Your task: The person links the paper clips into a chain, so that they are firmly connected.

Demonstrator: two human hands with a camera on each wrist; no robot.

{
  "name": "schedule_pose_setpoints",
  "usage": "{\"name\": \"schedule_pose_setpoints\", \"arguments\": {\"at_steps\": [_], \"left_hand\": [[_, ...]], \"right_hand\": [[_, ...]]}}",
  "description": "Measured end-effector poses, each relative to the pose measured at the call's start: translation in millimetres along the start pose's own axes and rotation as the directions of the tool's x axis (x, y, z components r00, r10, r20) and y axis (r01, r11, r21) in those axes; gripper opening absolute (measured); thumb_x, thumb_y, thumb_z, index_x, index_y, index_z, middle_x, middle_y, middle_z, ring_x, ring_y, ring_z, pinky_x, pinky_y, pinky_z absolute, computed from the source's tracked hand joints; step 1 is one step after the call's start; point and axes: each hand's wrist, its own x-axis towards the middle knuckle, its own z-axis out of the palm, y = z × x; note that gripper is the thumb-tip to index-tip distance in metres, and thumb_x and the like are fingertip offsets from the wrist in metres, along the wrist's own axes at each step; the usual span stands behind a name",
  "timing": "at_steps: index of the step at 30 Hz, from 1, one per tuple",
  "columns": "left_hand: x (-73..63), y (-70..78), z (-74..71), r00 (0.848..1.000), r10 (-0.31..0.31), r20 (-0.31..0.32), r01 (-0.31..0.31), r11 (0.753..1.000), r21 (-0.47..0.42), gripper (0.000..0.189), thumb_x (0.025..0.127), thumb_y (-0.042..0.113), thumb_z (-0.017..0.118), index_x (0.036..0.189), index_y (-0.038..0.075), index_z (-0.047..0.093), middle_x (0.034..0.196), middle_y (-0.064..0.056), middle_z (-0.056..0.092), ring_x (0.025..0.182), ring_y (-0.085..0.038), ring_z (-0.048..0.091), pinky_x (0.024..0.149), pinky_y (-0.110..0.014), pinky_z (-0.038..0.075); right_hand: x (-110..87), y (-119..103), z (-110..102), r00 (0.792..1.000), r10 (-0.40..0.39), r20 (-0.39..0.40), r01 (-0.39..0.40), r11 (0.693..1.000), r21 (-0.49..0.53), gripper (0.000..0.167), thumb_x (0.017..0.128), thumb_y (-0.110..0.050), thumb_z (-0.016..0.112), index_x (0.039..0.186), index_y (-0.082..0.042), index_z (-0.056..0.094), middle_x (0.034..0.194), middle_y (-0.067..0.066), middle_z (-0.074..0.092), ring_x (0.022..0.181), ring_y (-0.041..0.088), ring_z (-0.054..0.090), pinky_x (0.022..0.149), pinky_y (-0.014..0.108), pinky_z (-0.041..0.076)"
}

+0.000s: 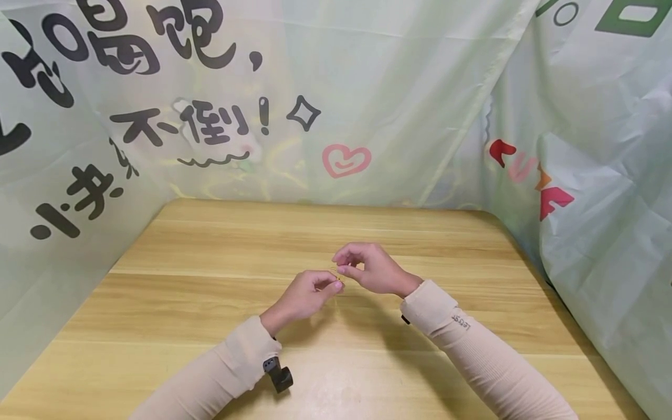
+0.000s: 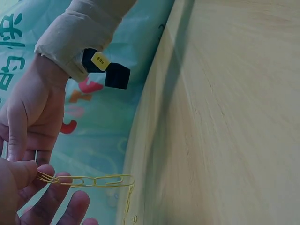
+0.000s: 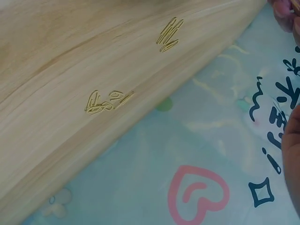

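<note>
My left hand [image 1: 306, 296] pinches one end of a chain of yellow paper clips [image 2: 110, 181] between thumb and fingers. Several clips are linked, and the chain's far part hangs down in the left wrist view. Just above and to the right in the head view is my right hand [image 1: 379, 272], its bent thumb and index finger close to the left fingertips. I cannot tell whether these right fingertips grip a clip; in the left wrist view the left thumb partly hides them.
Loose yellow paper clips lie on the wooden table [image 1: 210, 245] in two groups, one bunch [image 3: 170, 34] and another bunch [image 3: 101, 103], in the right wrist view. Printed pale green curtains [image 1: 415, 105] stand around the back and sides.
</note>
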Motion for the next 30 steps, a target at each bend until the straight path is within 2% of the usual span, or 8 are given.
{"name": "schedule_pose_setpoints", "arguments": {"at_steps": [6, 15, 23, 30], "left_hand": [[-2.0, 0.0, -3.5, 1.0, -0.019, 0.01, 0.019, 1.0, -0.004, 0.023, 0.1, 0.02, 0.056, 0.102, 0.003, 0.071, 0.097, -0.007, 0.072, 0.093, -0.017, 0.066, 0.085, -0.04, 0.052], [-5.5, -2.5, -6.3, 0.999, -0.04, -0.006, 0.04, 0.999, -0.019, 0.024, 0.099, 0.022, 0.057, 0.1, 0.003, 0.072, 0.093, -0.001, 0.072, 0.089, -0.017, 0.067, 0.074, -0.032, 0.054], [-7.2, -1.5, -6.1, 0.999, -0.053, -0.007, 0.053, 0.999, -0.012, 0.025, 0.1, 0.023, 0.057, 0.1, 0.003, 0.072, 0.094, -0.004, 0.072, 0.09, -0.017, 0.067, 0.073, -0.031, 0.054], [-8.5, -1.8, -5.8, 0.999, -0.048, -0.003, 0.048, 0.999, -0.015, 0.025, 0.1, 0.024, 0.057, 0.099, 0.003, 0.072, 0.092, -0.002, 0.072, 0.088, -0.015, 0.066, 0.071, -0.031, 0.053]], "right_hand": [[2.6, 10, -6, 0.997, 0.066, -0.03, -0.068, 0.996, -0.062, 0.009, 0.093, -0.002, 0.064, 0.101, -0.003, 0.068, 0.094, 0.005, 0.069, 0.084, 0.015, 0.063, 0.074, 0.032, 0.053], [3.2, 49, -11, 0.977, 0.211, -0.016, -0.211, 0.97, -0.119, 0.018, 0.096, -0.005, 0.06, 0.11, 0.003, 0.065, 0.103, 0.016, 0.069, 0.093, 0.024, 0.065, 0.081, 0.04, 0.053], [3.9, 78, -12, 0.919, 0.393, -0.007, -0.383, 0.891, -0.243, 0.023, 0.093, -0.007, 0.062, 0.114, 0.003, 0.064, 0.108, 0.017, 0.066, 0.094, 0.029, 0.065, 0.08, 0.041, 0.054], [8.7, 91, -6, 0.889, 0.457, 0.036, -0.405, 0.82, -0.404, 0.027, 0.091, -0.01, 0.067, 0.116, 0.001, 0.065, 0.106, 0.016, 0.068, 0.097, 0.03, 0.064, 0.084, 0.042, 0.053]]}}
